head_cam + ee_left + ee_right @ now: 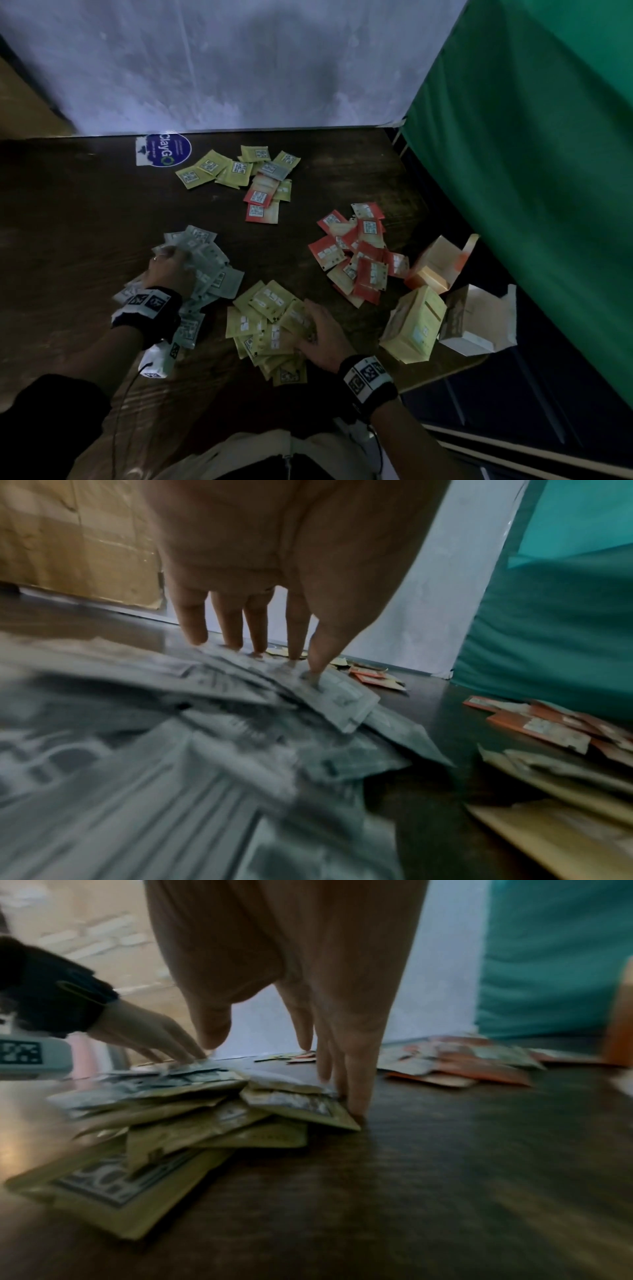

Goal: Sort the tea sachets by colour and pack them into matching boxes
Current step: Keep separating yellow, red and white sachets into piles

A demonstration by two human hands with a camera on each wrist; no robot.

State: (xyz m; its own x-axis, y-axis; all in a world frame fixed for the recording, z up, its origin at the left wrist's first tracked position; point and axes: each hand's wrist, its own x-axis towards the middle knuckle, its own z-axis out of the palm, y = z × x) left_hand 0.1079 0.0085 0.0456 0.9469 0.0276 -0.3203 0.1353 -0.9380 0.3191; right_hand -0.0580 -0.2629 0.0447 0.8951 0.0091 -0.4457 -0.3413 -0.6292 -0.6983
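So, both hands flat on the sorted piles right now.
My left hand (168, 270) presses straight fingers (195, 626) on the grey sachets (205, 270) toward the worktop's left edge; my right hand (322, 339) lies spread over the yellow sachets (263, 322) at the near edge. Red sachets (356, 257) and three boxes (416, 323) sit by the right edge.

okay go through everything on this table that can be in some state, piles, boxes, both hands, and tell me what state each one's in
Grey sachet pile: loose, left hand pressing on it.
Yellow sachet pile: loose, right hand touching its edge.
Red sachet pile: loose, untouched.
Far mixed pile: unsorted.
Orange box: open.
Yellow box: lying tilted.
White box: open.
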